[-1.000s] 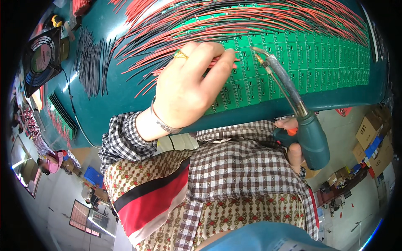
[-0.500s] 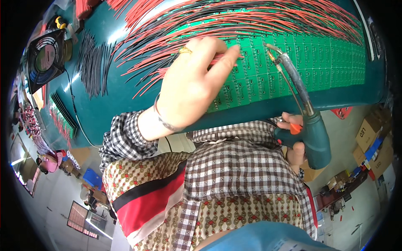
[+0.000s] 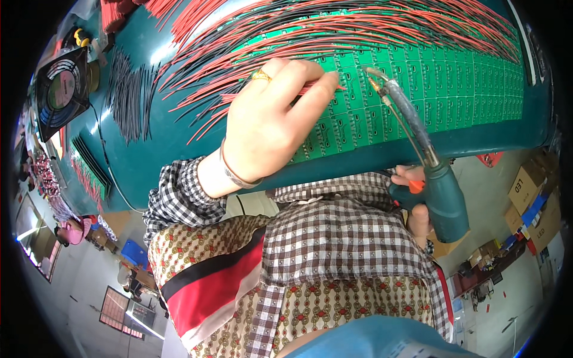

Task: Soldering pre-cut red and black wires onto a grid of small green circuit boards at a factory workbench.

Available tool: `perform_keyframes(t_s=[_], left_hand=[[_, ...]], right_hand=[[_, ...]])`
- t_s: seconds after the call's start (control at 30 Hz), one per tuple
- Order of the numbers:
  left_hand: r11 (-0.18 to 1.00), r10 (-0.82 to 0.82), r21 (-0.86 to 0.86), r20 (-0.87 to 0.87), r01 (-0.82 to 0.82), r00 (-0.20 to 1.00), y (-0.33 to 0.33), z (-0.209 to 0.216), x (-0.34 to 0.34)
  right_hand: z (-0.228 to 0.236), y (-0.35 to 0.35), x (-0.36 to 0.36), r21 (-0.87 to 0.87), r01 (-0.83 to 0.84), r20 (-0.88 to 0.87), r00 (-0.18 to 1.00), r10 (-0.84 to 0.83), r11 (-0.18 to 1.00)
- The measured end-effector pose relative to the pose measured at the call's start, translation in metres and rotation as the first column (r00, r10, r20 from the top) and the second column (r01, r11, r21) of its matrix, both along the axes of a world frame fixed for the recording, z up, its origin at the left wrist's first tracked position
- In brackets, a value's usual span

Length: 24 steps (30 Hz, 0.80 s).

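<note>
My left hand (image 3: 277,122) is closed over red wires (image 3: 231,96), its thumb and forefinger pinched together above the green circuit boards (image 3: 382,122). A short red wire end pokes out past the fingertips. In my right hand (image 3: 418,215) is a dark green soldering gun (image 3: 449,200) with an orange-red trigger, its fingers wrapped round the grip. The gun's bent metal tip points up and to the left, over the boards and a little right of my left fingertips. Rows of red and black wires (image 3: 358,27) lie across the far part of the boards.
Loose black wires (image 3: 130,95) lie on the green table (image 3: 170,140) at the left. A black fan (image 3: 61,94) stands by the table's left edge, its cable running down beside a stack of wired boards (image 3: 89,164). Cardboard boxes (image 3: 534,197) are on the floor at right.
The soldering gun has shifted left, bringing its tip nearer my left fingertips. My left hand has moved slightly left and down, still pinching the red wires.
</note>
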<state>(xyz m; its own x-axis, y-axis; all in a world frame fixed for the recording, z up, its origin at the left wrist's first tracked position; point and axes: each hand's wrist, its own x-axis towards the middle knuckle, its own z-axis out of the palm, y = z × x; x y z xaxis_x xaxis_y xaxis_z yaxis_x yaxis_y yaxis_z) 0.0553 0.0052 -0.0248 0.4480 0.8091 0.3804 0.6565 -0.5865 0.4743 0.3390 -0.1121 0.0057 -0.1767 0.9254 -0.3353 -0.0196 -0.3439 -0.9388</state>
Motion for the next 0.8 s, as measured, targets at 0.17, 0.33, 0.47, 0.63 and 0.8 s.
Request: perform_keyframes(t_s=[0.17, 0.33, 0.47, 0.63, 0.8], left_hand=[[0.999, -0.024, -0.021, 0.021, 0.025, 0.999, 0.007, -0.001, 0.001], [0.999, -0.024, -0.024, 0.008, 0.024, 1.0, 0.005, -0.001, 0.0], [0.999, -0.024, -0.024, 0.016, 0.025, 1.0, 0.006, 0.0, 0.002], [1.0, -0.024, -0.018, 0.014, 0.025, 1.0, 0.005, 0.001, 0.002], [0.999, -0.021, -0.025, 0.007, 0.021, 1.0, 0.005, 0.002, 0.003]], right_hand=[[0.001, 0.0, -0.002, -0.003, 0.05, 0.06, 0.997, -0.05, 0.999], [-0.006, -0.01, -0.007, -0.037, 0.104, 0.131, 0.986, -0.099, 0.994], [-0.02, -0.011, 0.0, 0.111, 0.079, 0.069, 0.994, -0.087, 0.991], [-0.022, -0.013, -0.001, 0.127, 0.056, 0.065, 0.996, -0.064, 0.99], [-0.022, -0.011, -0.003, 0.105, 0.081, 0.018, 0.996, -0.083, 0.991]])
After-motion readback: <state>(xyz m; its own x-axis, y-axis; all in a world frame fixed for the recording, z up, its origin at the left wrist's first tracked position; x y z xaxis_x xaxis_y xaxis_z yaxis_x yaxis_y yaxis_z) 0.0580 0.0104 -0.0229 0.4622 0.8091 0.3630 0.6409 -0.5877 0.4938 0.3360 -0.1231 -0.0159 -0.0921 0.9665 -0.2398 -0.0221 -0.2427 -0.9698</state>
